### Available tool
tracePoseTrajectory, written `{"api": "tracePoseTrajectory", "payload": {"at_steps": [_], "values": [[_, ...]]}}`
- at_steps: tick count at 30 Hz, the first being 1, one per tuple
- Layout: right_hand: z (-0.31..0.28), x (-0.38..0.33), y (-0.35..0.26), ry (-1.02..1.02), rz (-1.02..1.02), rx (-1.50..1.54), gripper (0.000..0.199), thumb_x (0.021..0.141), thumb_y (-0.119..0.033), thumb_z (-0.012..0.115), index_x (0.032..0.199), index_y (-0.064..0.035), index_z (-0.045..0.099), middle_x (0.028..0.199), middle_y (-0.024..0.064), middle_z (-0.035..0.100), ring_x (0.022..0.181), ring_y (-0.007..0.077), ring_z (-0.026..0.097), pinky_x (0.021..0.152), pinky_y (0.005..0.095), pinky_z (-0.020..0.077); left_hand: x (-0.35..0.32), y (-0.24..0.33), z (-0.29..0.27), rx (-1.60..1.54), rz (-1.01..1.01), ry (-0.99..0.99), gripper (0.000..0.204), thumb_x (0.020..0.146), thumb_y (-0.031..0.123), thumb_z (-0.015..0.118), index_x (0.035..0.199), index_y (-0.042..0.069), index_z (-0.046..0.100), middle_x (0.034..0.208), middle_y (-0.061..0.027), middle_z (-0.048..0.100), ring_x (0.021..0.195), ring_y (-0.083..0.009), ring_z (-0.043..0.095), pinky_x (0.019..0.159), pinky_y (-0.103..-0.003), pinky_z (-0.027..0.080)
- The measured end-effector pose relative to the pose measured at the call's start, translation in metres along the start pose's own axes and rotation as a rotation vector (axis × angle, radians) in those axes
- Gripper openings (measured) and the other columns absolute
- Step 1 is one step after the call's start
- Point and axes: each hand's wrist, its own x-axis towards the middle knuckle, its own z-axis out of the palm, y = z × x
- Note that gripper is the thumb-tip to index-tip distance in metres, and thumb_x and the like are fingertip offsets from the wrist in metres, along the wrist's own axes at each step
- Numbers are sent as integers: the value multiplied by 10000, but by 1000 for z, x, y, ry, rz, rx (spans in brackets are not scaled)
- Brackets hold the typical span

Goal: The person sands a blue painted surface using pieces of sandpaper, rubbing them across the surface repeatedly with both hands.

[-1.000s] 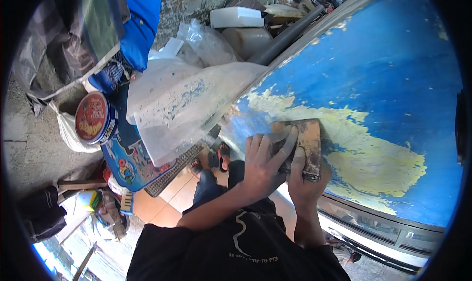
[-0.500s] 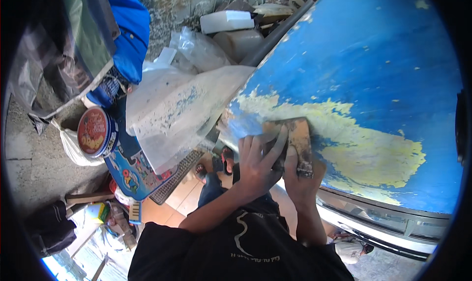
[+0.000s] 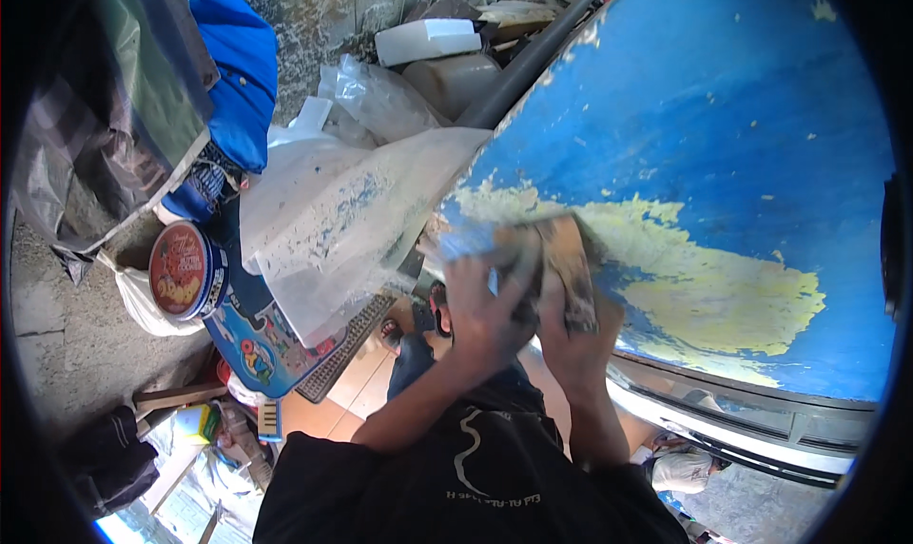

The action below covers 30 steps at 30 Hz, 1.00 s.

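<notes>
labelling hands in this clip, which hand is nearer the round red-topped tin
Left. The left hand is to the right of the round red-topped tin, with the plastic sheet between in this view; the right hand is farther right.

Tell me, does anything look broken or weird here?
Yes, the blue panel looks damaged: a big, ragged yellow patch breaks up its blue, and small pale chips dot it too. Left of it, the cloudy sheet looks messy, speckled with blue flecks.
</notes>
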Motion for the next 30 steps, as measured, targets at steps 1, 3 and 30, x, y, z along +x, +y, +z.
{"api": "tracePoseTrajectory", "payload": {"at_steps": [1, 3, 30], "values": [[5, 1, -1, 2, -5, 0, 203, 818, -75, 631, 989, 36, 631, 743, 181, 654, 637, 331, 661, 551, 353, 503, -3, 0, 0, 50, 34, -51, 558, 623, 121, 740, 1165, 47, 628, 999, -105, 563, 821, -260, 525, 702, -378, 387], [11, 2, -6, 86, 42, 3, 226, 816, -82, 639, 1005, 41, 626, 752, 189, 653, 652, 337, 662, 555, 352, 504, 3, -3, 0, 53, 34, -38, 576, 620, 134, 749, 1175, 53, 622, 990, -104, 558, 819, -256, 517, 696, -374, 380], [22, -7, -4, 117, -14, -121, 177, 823, -49, 601, 959, 62, 627, 760, 151, 665, 693, 207, 657, 591, 300, 503, -5, -16, -2, 32, -29, 0, 627, 572, 109, 741, 1184, 69, 613, 951, -87, 528, 848, -267, 491, 712, -380, 359]]}}
